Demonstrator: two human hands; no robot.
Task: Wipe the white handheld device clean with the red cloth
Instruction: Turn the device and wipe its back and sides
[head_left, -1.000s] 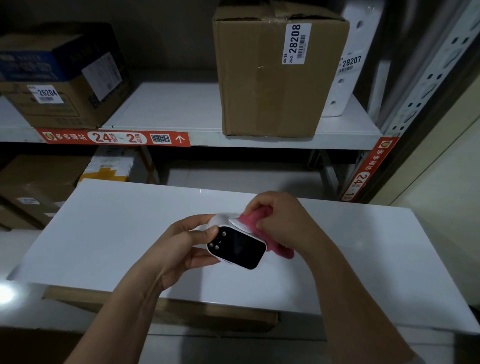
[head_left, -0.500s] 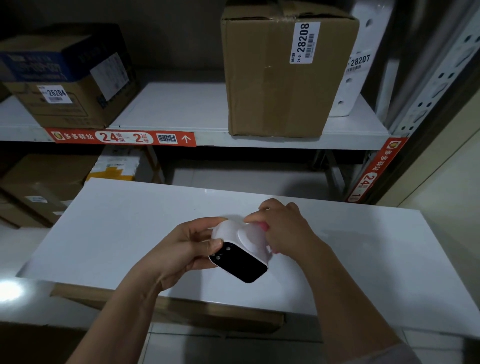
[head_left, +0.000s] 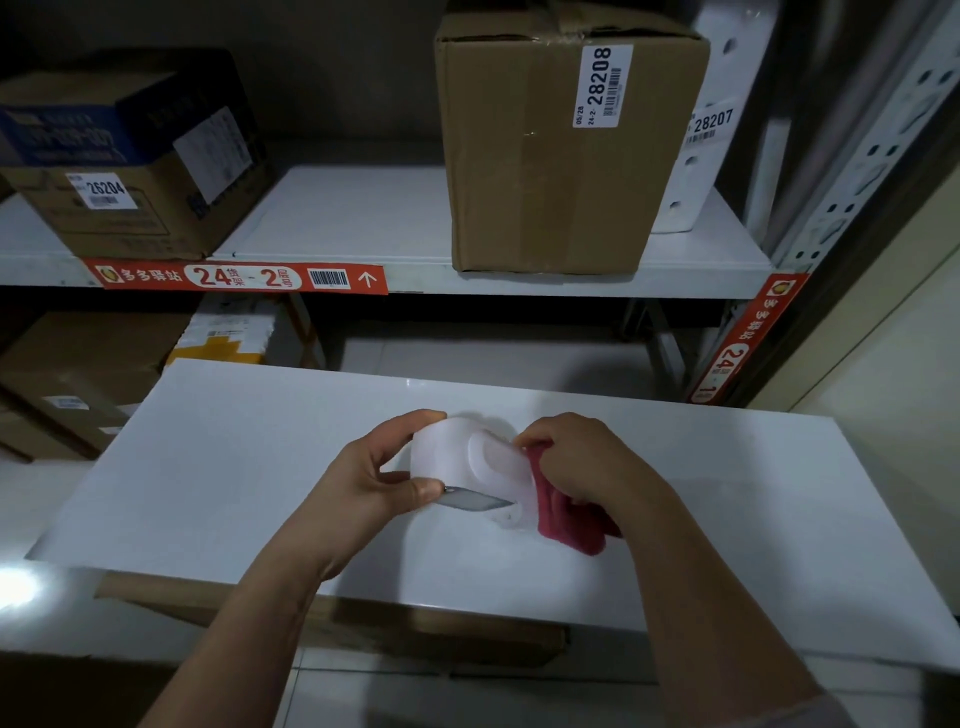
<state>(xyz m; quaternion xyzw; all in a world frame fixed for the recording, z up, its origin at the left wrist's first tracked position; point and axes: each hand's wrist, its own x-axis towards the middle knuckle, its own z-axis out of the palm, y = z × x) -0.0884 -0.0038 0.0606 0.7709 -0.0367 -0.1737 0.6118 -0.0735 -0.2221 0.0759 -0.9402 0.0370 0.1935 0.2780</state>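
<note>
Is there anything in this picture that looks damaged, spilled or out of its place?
Nothing stands out. The left hand holds the white handheld device above the white table, and the right hand presses the red cloth against its side. No crack or spill is visible.

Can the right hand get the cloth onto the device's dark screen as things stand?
Probably not yet. The device shows its white back, the screen only an edge below. The right hand holds the cloth at its right side.

A white table (head_left: 218, 467) stands before a shelf (head_left: 353, 218) bearing a brown box (head_left: 545, 156) labelled 28208.
</note>
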